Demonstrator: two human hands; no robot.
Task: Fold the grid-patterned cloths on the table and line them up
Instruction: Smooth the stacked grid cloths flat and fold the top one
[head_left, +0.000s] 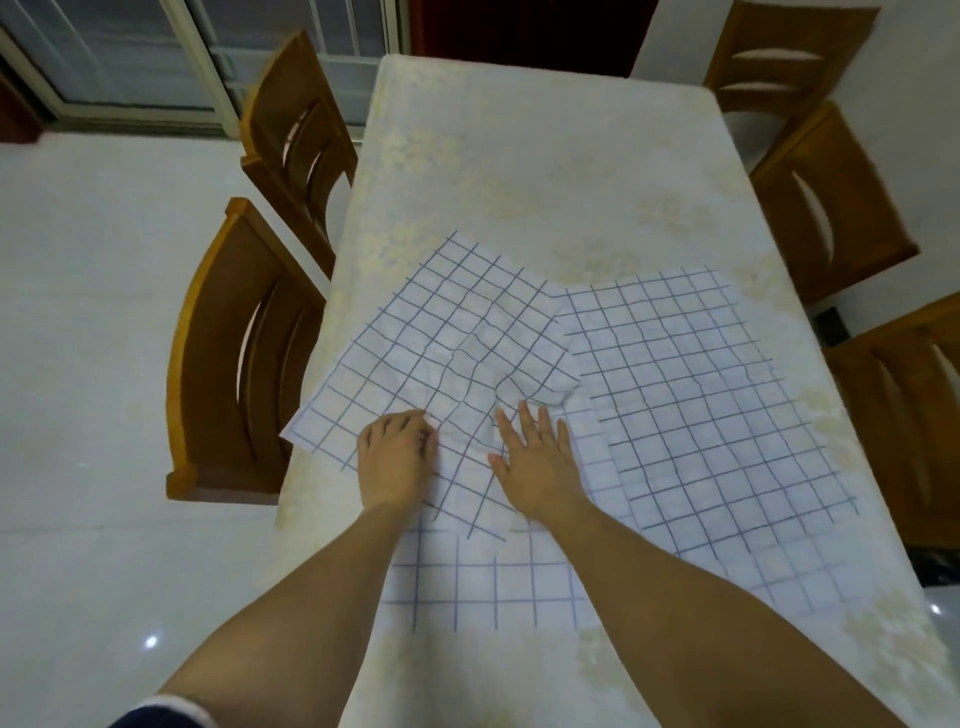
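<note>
With 3 limp grid cloths overlapping on the table, your left hand bunches the rumpled top cloth while your right hand lies flat on it, so lift it by its corners, as it looks thin and likely to crease or slide.

Both bare forearms reach forward over the near edge of the table and converge toward the wrists, so the hands lie side by side, slightly apart. The left hand is palm down with its fingers curled under at the knuckles, pinching the grid-patterned cloth at their tips. The right hand lies flat and palm down on the same cloth, fingers straight and spread, thumb out to the left.
</note>
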